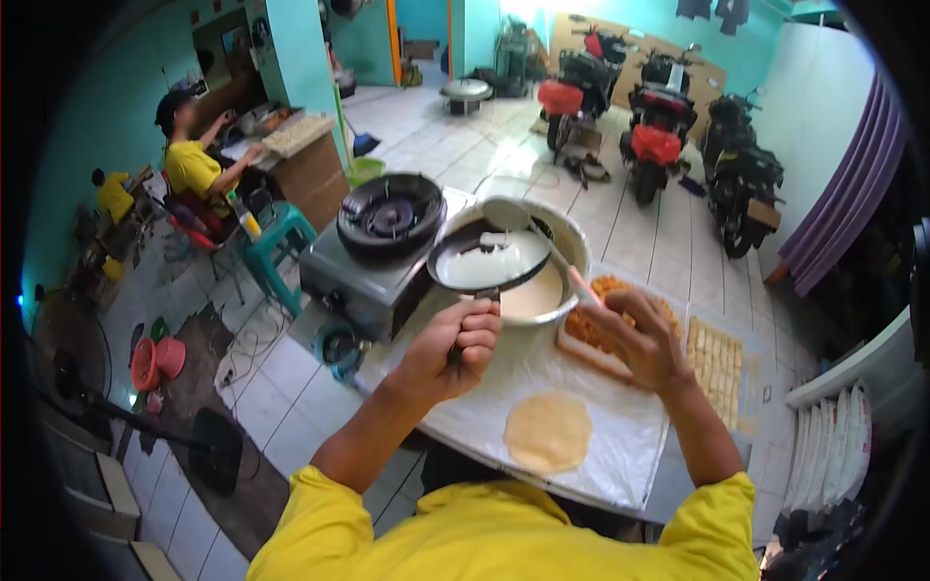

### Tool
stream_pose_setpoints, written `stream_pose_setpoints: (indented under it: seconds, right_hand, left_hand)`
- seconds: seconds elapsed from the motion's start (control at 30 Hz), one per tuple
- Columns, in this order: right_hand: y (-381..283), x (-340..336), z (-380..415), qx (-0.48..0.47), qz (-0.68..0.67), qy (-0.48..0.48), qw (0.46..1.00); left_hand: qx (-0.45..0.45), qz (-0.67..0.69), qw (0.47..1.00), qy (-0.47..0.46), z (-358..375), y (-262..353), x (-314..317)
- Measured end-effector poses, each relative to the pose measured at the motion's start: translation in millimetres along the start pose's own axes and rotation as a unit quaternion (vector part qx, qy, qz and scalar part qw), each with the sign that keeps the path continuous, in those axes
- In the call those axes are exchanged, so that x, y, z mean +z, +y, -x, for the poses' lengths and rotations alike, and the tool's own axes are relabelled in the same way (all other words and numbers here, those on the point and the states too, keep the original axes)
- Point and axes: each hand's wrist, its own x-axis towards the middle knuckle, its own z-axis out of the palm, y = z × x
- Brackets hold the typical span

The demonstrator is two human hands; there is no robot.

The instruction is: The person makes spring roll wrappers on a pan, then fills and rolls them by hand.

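My left hand (450, 351) is closed round the handle of a small frying pan (448, 263). The pan is tilted over a large white bowl (577, 230), and pale wet batter coats its inside. More cream-coloured batter (536, 294) lies in the bowl below. In my right hand (639, 337) is the light handle of a ladle (506, 214), its round head above the pan's far edge. A thin round crepe (548, 432) lies flat on the plastic-covered table (465, 412), nearer to me than both hands.
A gas stove (363, 281) with a black burner stands left of the bowl. To the right are a tray of orange-brown filling (593, 334) and a tray of pale rolled pieces (714, 363). A green stool (276, 257), a seated co-worker (199, 167) and parked motorcycles (659, 126) stand further off.
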Motion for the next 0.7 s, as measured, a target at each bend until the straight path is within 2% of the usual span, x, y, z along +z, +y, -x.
stream_pose_setpoints:
  seconds: [0.07,0.13,0.2,0.27,0.37,0.43,0.5,0.57,0.63,0.7]
  right_hand:
    - [5,6,-5,-0.009,0.018,0.026,0.999]
    - [-4,2,-1,-0.003,-0.004,0.03,1.0]
    - [5,8,-4,-0.014,0.022,0.059,0.998]
    - [-6,2,1,0.022,-0.003,0.023,0.999]
    - [-4,8,-6,0.018,-0.003,0.041,0.999]
    - [3,3,-15,0.005,0.009,0.057,0.998]
    - [3,1,-14,0.054,-0.037,0.069,0.995]
    - [3,-2,-17,0.052,-0.055,0.097,0.992]
    - [6,-3,-14,0.098,-0.093,0.098,0.986]
    - [-2,2,-24,0.153,-0.129,0.128,0.971]
  left_hand:
    - [0.004,-0.002,1.0,-0.007,2,5,6]
    - [0.014,0.013,0.999,0.026,16,-6,4]
    - [0.019,-0.025,0.999,-0.01,11,11,8]
    - [0.032,-0.032,0.999,0.014,24,-11,-10]
    - [0.015,-0.015,0.999,-0.048,27,-12,-29]
    - [0.023,-0.043,0.998,-0.032,28,-18,-43]
    - [0.054,-0.133,0.989,0.031,32,-37,-70]
    - [0.027,-0.16,0.986,-0.046,39,-48,-94]
    - [0.022,-0.344,0.936,0.074,41,-68,-94]
    - [0.058,-0.421,0.902,0.074,20,-81,-106]
